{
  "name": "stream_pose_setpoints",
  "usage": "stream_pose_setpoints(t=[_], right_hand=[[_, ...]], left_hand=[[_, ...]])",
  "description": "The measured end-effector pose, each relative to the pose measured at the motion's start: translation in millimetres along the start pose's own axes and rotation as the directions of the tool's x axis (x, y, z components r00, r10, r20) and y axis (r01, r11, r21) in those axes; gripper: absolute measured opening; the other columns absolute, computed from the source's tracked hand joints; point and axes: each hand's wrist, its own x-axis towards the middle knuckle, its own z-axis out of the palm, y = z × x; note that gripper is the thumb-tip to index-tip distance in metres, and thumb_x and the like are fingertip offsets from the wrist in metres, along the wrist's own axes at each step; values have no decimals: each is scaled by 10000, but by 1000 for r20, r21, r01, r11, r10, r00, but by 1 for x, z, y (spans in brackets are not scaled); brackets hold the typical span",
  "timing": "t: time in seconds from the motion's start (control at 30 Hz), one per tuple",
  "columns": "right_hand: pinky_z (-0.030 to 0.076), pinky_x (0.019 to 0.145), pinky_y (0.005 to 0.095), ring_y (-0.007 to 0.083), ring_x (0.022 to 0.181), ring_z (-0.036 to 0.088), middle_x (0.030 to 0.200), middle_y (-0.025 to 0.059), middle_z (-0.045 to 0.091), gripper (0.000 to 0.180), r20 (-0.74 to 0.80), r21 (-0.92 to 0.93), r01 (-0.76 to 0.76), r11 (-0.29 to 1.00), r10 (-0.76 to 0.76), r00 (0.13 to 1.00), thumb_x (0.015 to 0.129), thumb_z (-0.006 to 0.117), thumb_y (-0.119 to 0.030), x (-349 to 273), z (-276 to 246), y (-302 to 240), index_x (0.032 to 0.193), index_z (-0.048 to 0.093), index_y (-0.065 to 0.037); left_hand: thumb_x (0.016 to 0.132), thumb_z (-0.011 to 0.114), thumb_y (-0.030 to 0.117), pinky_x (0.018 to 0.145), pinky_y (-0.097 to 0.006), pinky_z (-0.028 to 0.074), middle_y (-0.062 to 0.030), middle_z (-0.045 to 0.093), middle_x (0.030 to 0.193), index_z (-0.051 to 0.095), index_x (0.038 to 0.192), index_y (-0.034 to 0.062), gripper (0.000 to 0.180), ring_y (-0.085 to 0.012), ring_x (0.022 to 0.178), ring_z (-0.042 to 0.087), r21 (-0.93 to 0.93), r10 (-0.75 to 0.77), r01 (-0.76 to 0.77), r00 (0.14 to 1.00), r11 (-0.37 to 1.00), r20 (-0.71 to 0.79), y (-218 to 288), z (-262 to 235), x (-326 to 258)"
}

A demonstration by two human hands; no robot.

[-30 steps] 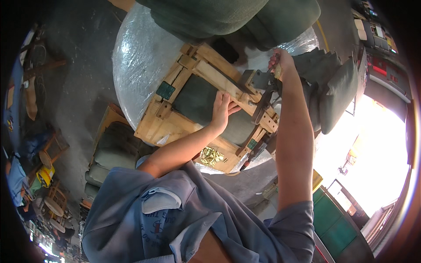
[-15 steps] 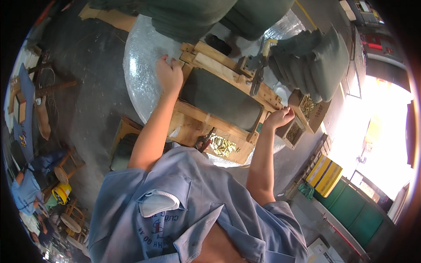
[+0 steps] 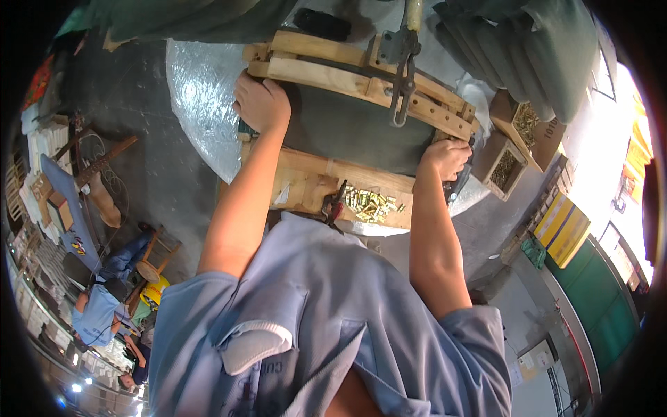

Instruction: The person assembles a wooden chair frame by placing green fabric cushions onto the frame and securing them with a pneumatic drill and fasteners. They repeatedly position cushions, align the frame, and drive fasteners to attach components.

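- Dark green, the flat panel (image 3: 354,128) lies inside the wooden frame (image 3: 319,71), between your two hands.
- Your left hand (image 3: 264,104) is at the frame's left end, its fingers bent and partly closed; some fingertips are hidden, so I cannot tell whether it grips the wood.
- Your right hand (image 3: 448,160) is at the right end, fingers curled in nearly to a fist; what lies under them is hidden, so I cannot tell whether they have hold of it.
- The metal clamp (image 3: 403,76) sits across the far rails, apart from both hands.
- Nearer you, brass-coloured pieces (image 3: 372,203) lie loosely heaped, a red-and-black tool (image 3: 336,210) just left of them.
- Beyond your right hand are two wooden boxes (image 3: 515,137).
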Motion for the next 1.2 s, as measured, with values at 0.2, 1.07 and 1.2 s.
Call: stream_pose_setpoints(t=[0.2, 1.07, 1.2], right_hand=[[436, 1073, 558, 386, 1288, 630, 1353, 163, 710, 550, 83, -7, -51, 999, 51, 995, 1154, 267, -481, 2, -7, 5, 1350, 627, -115], [574, 772, 450, 336, 876, 715, 945, 126, 704, 158, 382, 631, 528, 568, -820, 426, 927, 764, -158, -68, -87, 265, 1068, 732, -94], [577, 799, 489, 374, 917, 720, 974, 132, 714, 169, 371, 593, 623, 510, -860, 350, 912, 749, -208, -61, -79, 276, 1056, 748, -118]], left_hand=[[965, 575, 253, 1051, -573, 421, -207, 607, 1364, 505, 1401, 0, 509, -397, 1321, 561, -37, -16, 17, 999, 999, 36, -2, 8, 1], [932, 799, 179, 744, -386, 547, -13, 729, 959, 746, 951, 133, 73, -232, 808, 722, -508, 819, -649, 512, 566, 259, -27, -109, -288], [911, 805, 237, 716, -389, 540, -19, 696, 931, 753, 961, 145, 117, -261, 783, 710, -489, 882, -735, 361, 470, 303, -23, -66, -332]])
